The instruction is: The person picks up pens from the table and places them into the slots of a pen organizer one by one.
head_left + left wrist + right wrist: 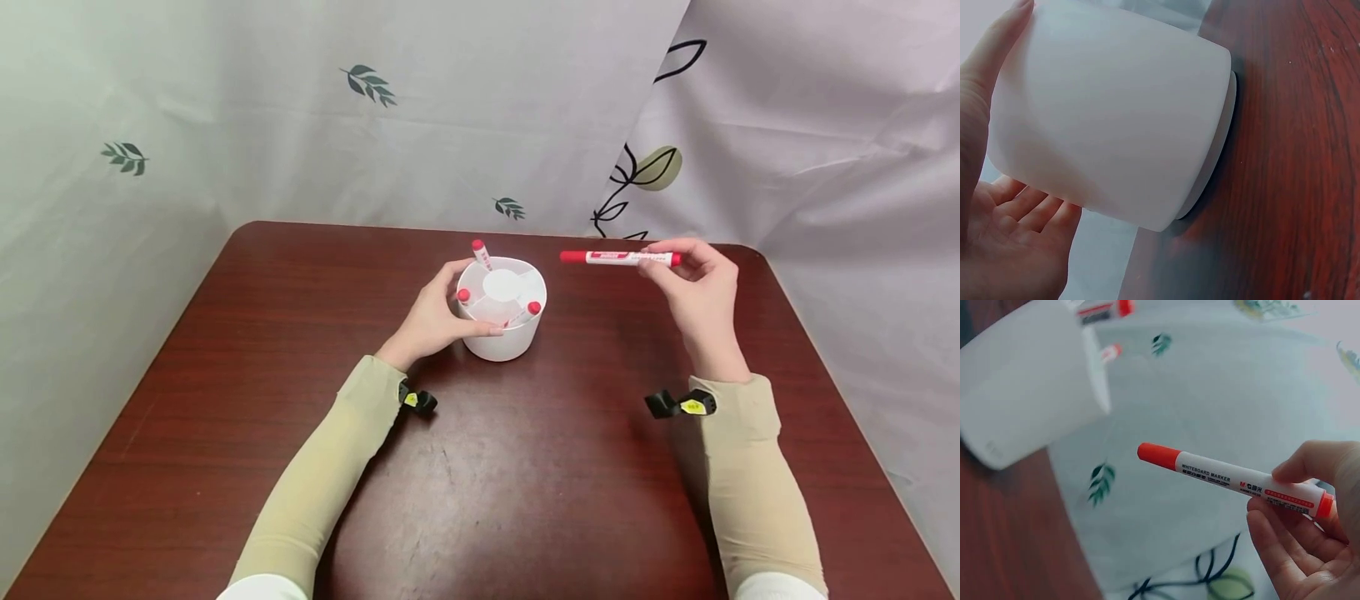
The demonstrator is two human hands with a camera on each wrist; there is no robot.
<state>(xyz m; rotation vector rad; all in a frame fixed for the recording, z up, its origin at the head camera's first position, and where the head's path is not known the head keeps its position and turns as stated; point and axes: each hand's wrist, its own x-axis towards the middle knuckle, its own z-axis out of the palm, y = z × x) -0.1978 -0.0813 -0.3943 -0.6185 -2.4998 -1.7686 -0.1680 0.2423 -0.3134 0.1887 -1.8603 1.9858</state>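
Observation:
A round white pen holder (498, 344) with divided compartments stands on the table, and my left hand (426, 321) grips it from the left. The left wrist view shows the thumb on one side of the holder (1116, 119) and the fingers on the other. Three red-capped markers lean inside: one at the back (482, 253), one at the left (464, 297), one at front right (532, 310). To the right, above the table, my right hand (702, 292) pinches a red-and-white whiteboard marker (1229, 479) near its end. This marker lies nearly level, its red cap pointing left toward the holder, apart from it.
The dark red wooden table (480, 492) has rounded far corners. Pale cloth (285, 125) with leaf prints hangs behind and beside it. A small black device is strapped at each wrist, over beige sleeves (322, 475).

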